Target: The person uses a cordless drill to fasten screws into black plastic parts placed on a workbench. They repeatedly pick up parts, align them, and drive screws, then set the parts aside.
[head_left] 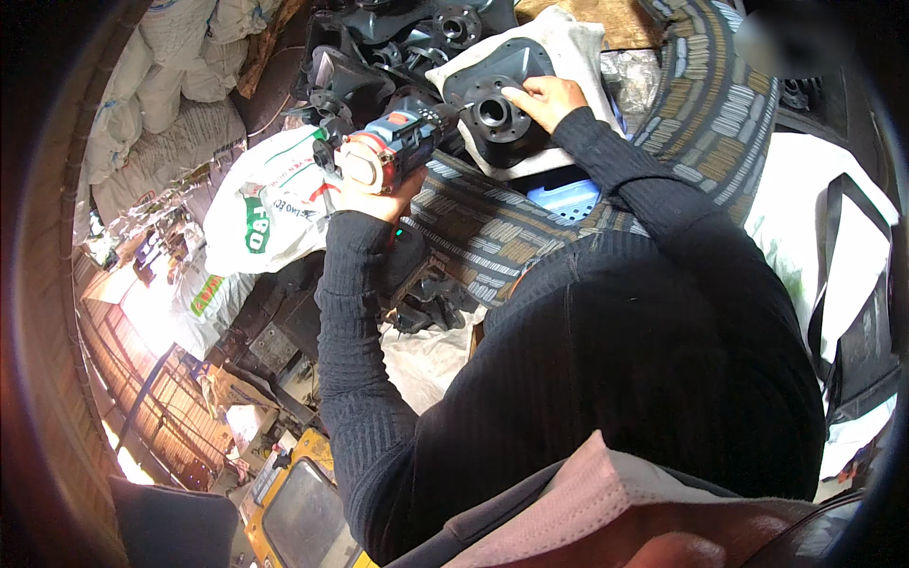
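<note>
In my left hand (383,197) is a cordless drill (383,151) with a blue, red and grey body, fingers wrapped round its grip. Its dark front end points right, at the near left edge of a black flanged part (509,125). Whether the tip touches the part I cannot make out. That part has a square plate, a round hub with a central hole, and small holes round its rim. It lies on a white cloth pad (579,43) over my lap. My right hand (549,100) grips the hub's far right rim, thumb and fingers closed on it.
Several similar black parts (379,57) are piled beyond the drill. A striped patterned cloth (473,222) covers my legs, with a blue perforated plastic piece (565,201) on it. White printed sacks (275,204) stand at left. A yellow-framed thing (308,511) is lower left.
</note>
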`<state>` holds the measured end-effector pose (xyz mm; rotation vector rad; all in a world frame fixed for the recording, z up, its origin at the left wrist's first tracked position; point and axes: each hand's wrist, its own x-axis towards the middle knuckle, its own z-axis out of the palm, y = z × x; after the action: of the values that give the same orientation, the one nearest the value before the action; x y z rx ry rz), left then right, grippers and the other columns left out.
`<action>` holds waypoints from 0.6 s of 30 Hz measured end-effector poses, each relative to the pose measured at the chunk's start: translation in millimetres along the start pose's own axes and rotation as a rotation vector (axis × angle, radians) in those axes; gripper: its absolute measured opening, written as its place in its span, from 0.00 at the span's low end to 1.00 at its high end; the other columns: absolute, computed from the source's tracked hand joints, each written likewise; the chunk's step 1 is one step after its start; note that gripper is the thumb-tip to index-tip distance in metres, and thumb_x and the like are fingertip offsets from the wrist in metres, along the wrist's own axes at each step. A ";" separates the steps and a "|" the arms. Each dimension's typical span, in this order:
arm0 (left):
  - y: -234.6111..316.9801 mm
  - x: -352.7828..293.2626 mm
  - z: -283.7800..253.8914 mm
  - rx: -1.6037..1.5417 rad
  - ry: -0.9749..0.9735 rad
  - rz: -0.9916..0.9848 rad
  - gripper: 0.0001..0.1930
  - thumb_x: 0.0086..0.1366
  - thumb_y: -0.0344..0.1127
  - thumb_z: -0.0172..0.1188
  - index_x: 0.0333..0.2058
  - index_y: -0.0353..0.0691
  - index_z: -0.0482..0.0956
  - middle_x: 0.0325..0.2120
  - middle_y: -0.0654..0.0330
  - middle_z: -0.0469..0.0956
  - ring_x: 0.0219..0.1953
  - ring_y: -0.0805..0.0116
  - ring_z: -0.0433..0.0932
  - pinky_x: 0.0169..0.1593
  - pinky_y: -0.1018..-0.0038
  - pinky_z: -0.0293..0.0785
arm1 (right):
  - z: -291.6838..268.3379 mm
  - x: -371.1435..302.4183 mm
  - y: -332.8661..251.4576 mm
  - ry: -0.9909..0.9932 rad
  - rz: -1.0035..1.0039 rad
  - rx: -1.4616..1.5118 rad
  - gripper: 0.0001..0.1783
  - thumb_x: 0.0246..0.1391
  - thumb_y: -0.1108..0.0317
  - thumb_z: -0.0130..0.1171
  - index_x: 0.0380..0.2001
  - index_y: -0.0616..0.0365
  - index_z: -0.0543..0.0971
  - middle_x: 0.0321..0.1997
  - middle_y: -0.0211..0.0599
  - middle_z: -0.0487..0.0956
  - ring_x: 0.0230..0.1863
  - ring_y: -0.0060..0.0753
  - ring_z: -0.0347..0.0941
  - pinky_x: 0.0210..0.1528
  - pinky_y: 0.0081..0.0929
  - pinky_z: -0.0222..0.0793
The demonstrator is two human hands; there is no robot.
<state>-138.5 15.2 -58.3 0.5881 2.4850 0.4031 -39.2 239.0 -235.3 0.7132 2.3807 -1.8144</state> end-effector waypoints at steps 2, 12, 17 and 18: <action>3.6 6.2 -0.5 0.033 -0.001 0.056 0.24 0.49 0.27 0.66 0.46 0.38 0.70 0.28 0.60 0.77 0.23 0.73 0.74 0.24 0.76 0.70 | -1.0 0.9 5.5 -0.002 0.006 -0.019 0.26 0.47 0.45 0.58 0.19 0.60 0.78 0.11 0.37 0.69 0.15 0.31 0.65 0.22 0.29 0.61; 23.7 14.2 -0.5 0.001 -0.403 -0.197 0.31 0.51 0.42 0.63 0.52 0.40 0.63 0.48 0.57 0.71 0.50 0.61 0.69 0.56 0.68 0.63 | -12.3 4.5 3.2 -0.133 0.018 -0.053 0.27 0.48 0.43 0.55 0.17 0.59 0.76 0.17 0.42 0.72 0.21 0.42 0.70 0.26 0.35 0.64; 17.4 17.8 8.6 -0.019 -0.402 -0.123 0.31 0.51 0.43 0.62 0.52 0.39 0.64 0.49 0.57 0.71 0.53 0.63 0.68 0.58 0.70 0.61 | -13.7 -3.1 5.1 -0.189 0.074 -0.031 0.27 0.48 0.45 0.57 0.15 0.60 0.74 0.14 0.40 0.69 0.18 0.38 0.67 0.25 0.33 0.63; 18.9 20.1 8.7 0.130 -0.385 -0.006 0.31 0.50 0.44 0.63 0.51 0.39 0.65 0.48 0.56 0.71 0.52 0.63 0.69 0.57 0.70 0.62 | -12.2 -3.1 6.9 -0.173 0.069 -0.023 0.26 0.49 0.46 0.57 0.16 0.61 0.74 0.13 0.39 0.67 0.17 0.34 0.64 0.23 0.32 0.61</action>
<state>-142.6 42.6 -66.7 0.6431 2.1517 0.1106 -31.0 250.7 -236.8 0.6013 2.2352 -1.7418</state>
